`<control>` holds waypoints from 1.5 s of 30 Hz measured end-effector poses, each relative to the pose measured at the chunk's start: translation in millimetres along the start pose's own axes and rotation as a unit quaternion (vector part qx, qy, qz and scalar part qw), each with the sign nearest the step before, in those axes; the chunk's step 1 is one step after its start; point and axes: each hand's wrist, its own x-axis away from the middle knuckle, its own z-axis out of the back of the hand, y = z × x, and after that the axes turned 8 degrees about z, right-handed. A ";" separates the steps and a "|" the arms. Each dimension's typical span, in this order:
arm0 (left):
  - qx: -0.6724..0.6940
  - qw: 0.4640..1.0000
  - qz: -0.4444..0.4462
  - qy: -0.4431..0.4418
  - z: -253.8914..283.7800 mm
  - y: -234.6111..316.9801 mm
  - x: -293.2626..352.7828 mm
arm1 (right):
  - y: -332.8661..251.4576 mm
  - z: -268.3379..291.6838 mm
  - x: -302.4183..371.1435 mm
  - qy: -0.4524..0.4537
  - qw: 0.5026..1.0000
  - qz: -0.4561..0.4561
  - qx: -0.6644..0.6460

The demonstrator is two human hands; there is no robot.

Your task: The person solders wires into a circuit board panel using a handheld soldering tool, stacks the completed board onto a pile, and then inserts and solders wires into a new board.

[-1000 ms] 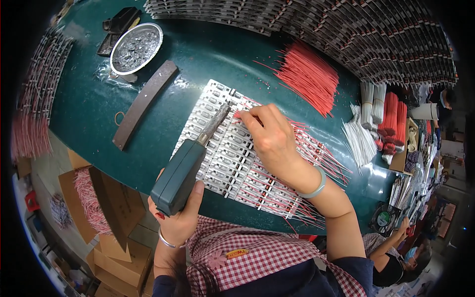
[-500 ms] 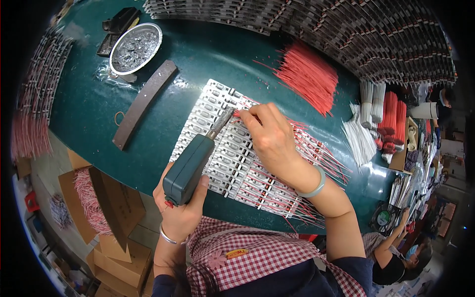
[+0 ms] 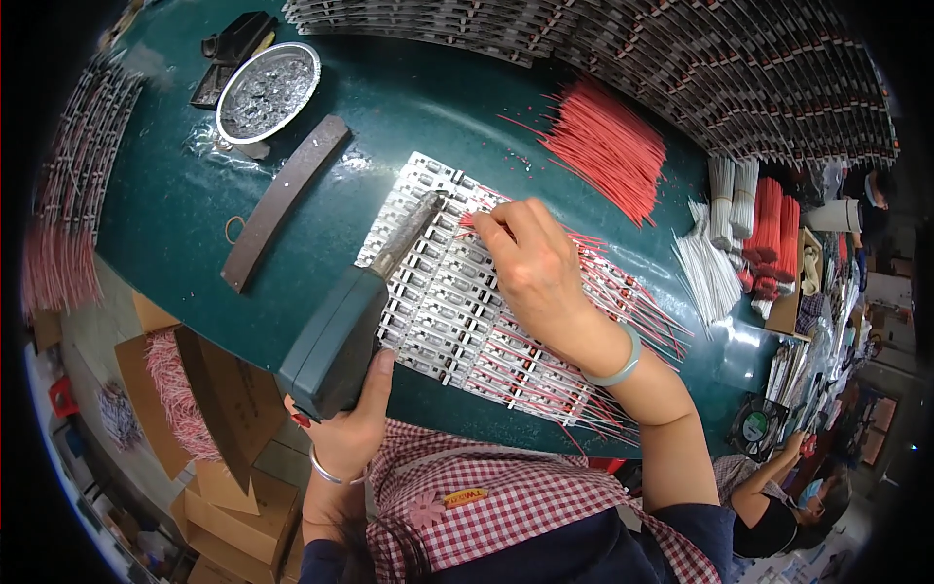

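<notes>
My left hand [image 3: 352,433] is wrapped round a soldering gun [image 3: 333,341] with a dark green body. Its long metal tip reaches up over the left part of a panel of small white parts [image 3: 420,336] lying flat on the table. Over the panel's upper middle, my right hand [image 3: 537,277] is closed in a pinch on a few short red wires [image 3: 467,223]. Rows of red and white wires [image 3: 637,307] stick out from the panel's right side, partly under my right forearm.
A pile of red wires [image 3: 608,151] lies beyond the panel, with white wire bundles [image 3: 708,268] on the right. A silver bowl of metal scraps [image 3: 265,95] and a curved brown bar [image 3: 282,209] are at left. Stacked wired panels [image 3: 720,73] line the back. A co-worker [image 3: 788,496] sits at right.
The soldering gun has moved down and left in my left hand, its tip drawing away from my right fingers. My right hand has stayed nearly in place.
</notes>
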 end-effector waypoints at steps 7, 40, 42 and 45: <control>0.006 1.000 0.004 -0.004 3.9 -1.2 0.5 | 0.2 -2.7 1.9 0.008 1.000 0.004 0.002; -0.047 0.992 -0.106 -0.047 -1.4 -3.7 -4.1 | -12.4 -4.6 8.7 0.006 1.000 0.012 -0.012; -0.031 0.994 -0.100 -0.030 -0.6 -5.2 -2.4 | -13.0 -4.1 8.2 0.006 1.000 0.009 -0.012; -0.012 1.000 -0.005 -0.022 7.2 -12.5 5.3 | -13.3 -3.5 6.6 0.003 1.000 0.006 -0.015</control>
